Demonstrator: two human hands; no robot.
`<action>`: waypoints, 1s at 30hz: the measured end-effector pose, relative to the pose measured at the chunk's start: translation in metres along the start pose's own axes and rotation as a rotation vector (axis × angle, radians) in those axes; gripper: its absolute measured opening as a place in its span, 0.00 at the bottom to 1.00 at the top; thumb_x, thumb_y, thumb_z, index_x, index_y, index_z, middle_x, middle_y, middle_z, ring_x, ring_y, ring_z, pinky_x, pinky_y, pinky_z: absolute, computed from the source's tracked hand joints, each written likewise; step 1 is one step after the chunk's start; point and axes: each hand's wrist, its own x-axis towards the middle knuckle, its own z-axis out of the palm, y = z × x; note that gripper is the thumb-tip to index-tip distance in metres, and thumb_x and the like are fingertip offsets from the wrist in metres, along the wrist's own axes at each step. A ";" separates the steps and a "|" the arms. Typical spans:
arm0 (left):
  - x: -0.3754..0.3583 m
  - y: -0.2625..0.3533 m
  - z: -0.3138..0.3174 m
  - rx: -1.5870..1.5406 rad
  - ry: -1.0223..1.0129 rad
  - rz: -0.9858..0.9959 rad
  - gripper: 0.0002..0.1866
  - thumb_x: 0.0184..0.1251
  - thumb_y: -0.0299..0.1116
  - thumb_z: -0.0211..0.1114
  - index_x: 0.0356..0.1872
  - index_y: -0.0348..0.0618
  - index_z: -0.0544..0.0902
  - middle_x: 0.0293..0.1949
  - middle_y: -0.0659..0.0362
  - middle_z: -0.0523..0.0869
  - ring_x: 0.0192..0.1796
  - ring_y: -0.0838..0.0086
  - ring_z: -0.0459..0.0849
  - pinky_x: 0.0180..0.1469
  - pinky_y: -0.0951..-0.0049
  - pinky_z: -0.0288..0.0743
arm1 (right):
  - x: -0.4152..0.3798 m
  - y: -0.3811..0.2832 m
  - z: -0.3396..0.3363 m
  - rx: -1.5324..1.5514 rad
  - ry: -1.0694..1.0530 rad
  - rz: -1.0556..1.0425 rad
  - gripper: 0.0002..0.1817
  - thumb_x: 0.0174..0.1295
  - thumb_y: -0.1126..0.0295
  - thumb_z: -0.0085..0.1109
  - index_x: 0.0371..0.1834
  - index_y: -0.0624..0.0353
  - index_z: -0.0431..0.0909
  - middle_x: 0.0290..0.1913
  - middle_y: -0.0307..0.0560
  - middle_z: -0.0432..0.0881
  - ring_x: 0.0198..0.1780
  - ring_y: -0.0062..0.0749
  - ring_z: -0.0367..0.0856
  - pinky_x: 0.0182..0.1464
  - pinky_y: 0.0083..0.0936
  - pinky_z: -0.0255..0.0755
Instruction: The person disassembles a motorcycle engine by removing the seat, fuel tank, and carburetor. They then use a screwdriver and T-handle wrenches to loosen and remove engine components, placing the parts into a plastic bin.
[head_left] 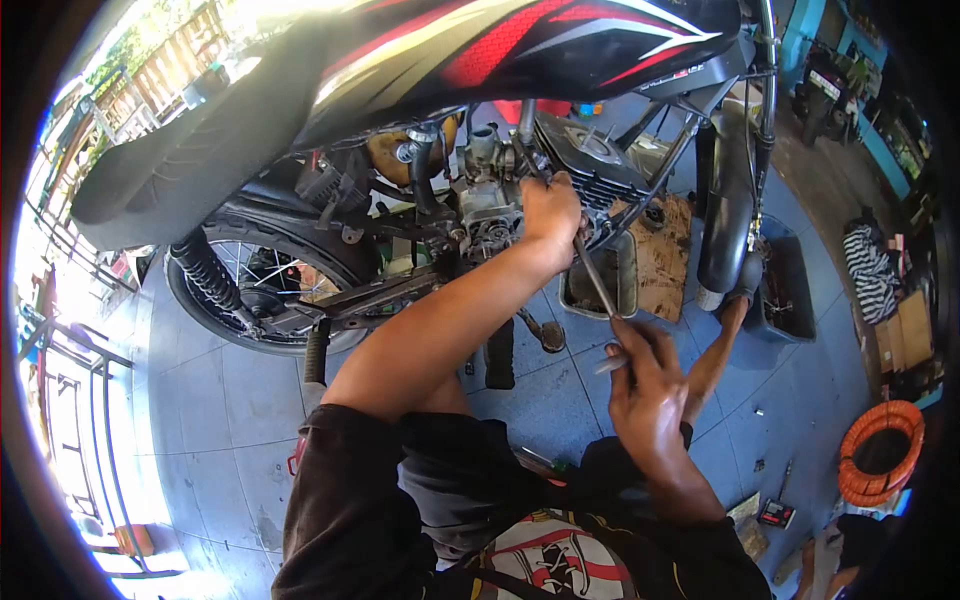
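Note:
My left hand [552,215] is closed at the motorcycle's engine [490,205], just left of the finned cylinder [600,180]. Whatever its fingers grip is hidden. In my right hand [650,395] is the lower end of a long metal bar [597,278], which looks like a tool handle. It slants up toward the engine and passes behind the left wrist, so its far end cannot be seen. A pale, narrow piece shows between the right fingers. The motorcycle's tank [480,60] hangs over both hands.
Below the engine lie a grey tray [630,285] and stained cardboard [665,255]. A dark bin [790,300] stands on the right, near the front wheel area. Orange coiled hose [880,452] lies farther right. Part of another person [830,560] shows at the bottom right.

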 end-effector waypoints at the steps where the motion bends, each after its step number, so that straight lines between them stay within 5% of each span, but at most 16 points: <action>1: -0.003 0.002 0.001 0.003 -0.004 -0.014 0.09 0.73 0.36 0.52 0.44 0.45 0.65 0.25 0.57 0.72 0.19 0.74 0.72 0.15 0.69 0.64 | -0.003 -0.005 0.001 -0.006 -0.004 0.013 0.24 0.55 0.82 0.59 0.57 0.56 0.80 0.42 0.58 0.79 0.30 0.37 0.82 0.28 0.27 0.74; 3: -0.003 0.009 -0.003 -0.253 -0.065 -0.134 0.03 0.72 0.33 0.49 0.37 0.47 0.67 0.23 0.63 0.65 0.17 0.77 0.63 0.19 0.71 0.56 | -0.013 -0.022 0.005 -0.333 0.055 -0.290 0.29 0.52 0.78 0.61 0.62 0.52 0.79 0.41 0.54 0.76 0.28 0.34 0.80 0.28 0.28 0.74; 5: -0.001 0.009 -0.007 -0.234 -0.110 -0.117 0.06 0.75 0.34 0.46 0.35 0.49 0.68 0.22 0.65 0.62 0.17 0.78 0.59 0.19 0.74 0.54 | -0.030 -0.023 0.016 -0.305 0.014 -0.416 0.29 0.53 0.74 0.62 0.63 0.52 0.78 0.36 0.51 0.74 0.21 0.29 0.75 0.24 0.27 0.73; 7: -0.003 0.008 -0.011 -0.270 -0.123 -0.162 0.11 0.79 0.39 0.45 0.34 0.50 0.68 0.22 0.66 0.62 0.18 0.79 0.60 0.19 0.75 0.52 | -0.043 -0.021 0.026 -0.121 -0.296 -0.165 0.29 0.56 0.72 0.61 0.65 0.52 0.76 0.33 0.48 0.74 0.16 0.28 0.72 0.20 0.27 0.70; 9: -0.003 0.009 -0.013 -0.292 -0.183 -0.162 0.15 0.81 0.46 0.43 0.36 0.49 0.68 0.22 0.66 0.61 0.18 0.79 0.59 0.19 0.76 0.52 | -0.048 0.008 0.025 0.028 -0.355 -0.118 0.31 0.59 0.71 0.63 0.68 0.57 0.71 0.31 0.48 0.76 0.12 0.31 0.68 0.18 0.27 0.67; 11: -0.004 0.011 -0.016 -0.326 -0.186 -0.172 0.15 0.81 0.46 0.42 0.38 0.48 0.68 0.22 0.66 0.61 0.19 0.79 0.59 0.19 0.76 0.52 | -0.047 0.022 0.014 0.466 -0.526 0.615 0.40 0.60 0.68 0.66 0.74 0.64 0.58 0.34 0.55 0.81 0.20 0.38 0.78 0.24 0.27 0.72; 12: -0.003 0.014 -0.016 -0.330 -0.179 -0.166 0.15 0.81 0.46 0.42 0.38 0.48 0.68 0.22 0.66 0.61 0.19 0.79 0.59 0.19 0.76 0.52 | -0.043 0.023 0.013 0.467 -0.534 0.608 0.40 0.60 0.68 0.66 0.74 0.64 0.58 0.34 0.55 0.81 0.20 0.38 0.78 0.24 0.27 0.72; 14: -0.003 0.014 -0.016 -0.318 -0.124 -0.164 0.14 0.81 0.45 0.42 0.40 0.47 0.68 0.22 0.66 0.62 0.19 0.79 0.60 0.19 0.76 0.53 | -0.036 0.022 0.009 0.702 0.072 0.378 0.44 0.62 0.75 0.61 0.77 0.69 0.45 0.42 0.56 0.83 0.37 0.31 0.85 0.34 0.24 0.76; 15: -0.003 0.012 -0.015 -0.313 -0.121 -0.169 0.14 0.81 0.45 0.42 0.40 0.47 0.68 0.22 0.66 0.62 0.19 0.79 0.60 0.19 0.76 0.53 | -0.026 0.020 0.004 0.704 0.073 0.385 0.44 0.62 0.75 0.61 0.77 0.69 0.45 0.42 0.56 0.83 0.37 0.31 0.85 0.34 0.24 0.76; 17: -0.004 0.007 -0.015 -0.293 -0.096 -0.118 0.14 0.81 0.45 0.42 0.41 0.47 0.68 0.22 0.66 0.62 0.18 0.79 0.60 0.20 0.76 0.54 | -0.001 0.011 -0.006 -0.055 -0.030 -0.054 0.46 0.64 0.73 0.60 0.78 0.69 0.37 0.44 0.56 0.83 0.42 0.30 0.84 0.39 0.21 0.75; 18: -0.006 0.004 -0.013 -0.294 -0.082 -0.079 0.13 0.81 0.44 0.43 0.41 0.47 0.69 0.22 0.65 0.62 0.18 0.78 0.61 0.20 0.74 0.56 | 0.000 0.013 0.006 0.203 -0.040 0.009 0.37 0.68 0.71 0.57 0.75 0.70 0.49 0.37 0.52 0.82 0.36 0.31 0.83 0.38 0.24 0.77; 19: -0.007 0.001 -0.013 -0.283 -0.086 -0.076 0.13 0.81 0.44 0.43 0.41 0.47 0.69 0.22 0.65 0.62 0.18 0.78 0.61 0.20 0.74 0.56 | 0.000 0.019 0.012 0.209 -0.030 0.012 0.37 0.68 0.71 0.57 0.75 0.70 0.49 0.37 0.52 0.82 0.36 0.31 0.83 0.38 0.24 0.77; 21: -0.013 -0.007 -0.011 -0.165 -0.070 0.041 0.15 0.81 0.44 0.43 0.37 0.47 0.71 0.22 0.64 0.64 0.18 0.77 0.65 0.20 0.71 0.61 | 0.000 0.030 0.021 1.098 -0.345 0.596 0.28 0.71 0.66 0.57 0.67 0.73 0.63 0.31 0.48 0.79 0.30 0.32 0.82 0.36 0.29 0.77; 25: -0.016 0.009 -0.019 0.471 -0.016 0.257 0.18 0.76 0.46 0.55 0.40 0.39 0.79 0.25 0.59 0.79 0.19 0.73 0.79 0.20 0.69 0.72 | -0.034 0.052 0.017 1.445 -0.023 0.594 0.20 0.74 0.70 0.50 0.61 0.74 0.70 0.20 0.39 0.68 0.19 0.21 0.66 0.25 0.26 0.67; 27: 0.024 0.005 -0.044 0.816 0.097 0.763 0.16 0.69 0.40 0.62 0.43 0.33 0.80 0.30 0.48 0.85 0.32 0.60 0.87 0.39 0.61 0.80 | -0.051 0.063 0.002 1.398 0.033 0.594 0.20 0.72 0.69 0.50 0.61 0.74 0.70 0.17 0.35 0.62 0.17 0.19 0.59 0.22 0.25 0.61; 30: 0.043 0.029 -0.045 0.929 0.194 1.020 0.17 0.61 0.31 0.66 0.48 0.30 0.79 0.40 0.42 0.86 0.44 0.50 0.86 0.48 0.59 0.78 | -0.098 0.097 -0.016 1.440 0.078 0.707 0.21 0.71 0.67 0.52 0.59 0.74 0.72 0.15 0.33 0.60 0.15 0.17 0.56 0.20 0.25 0.58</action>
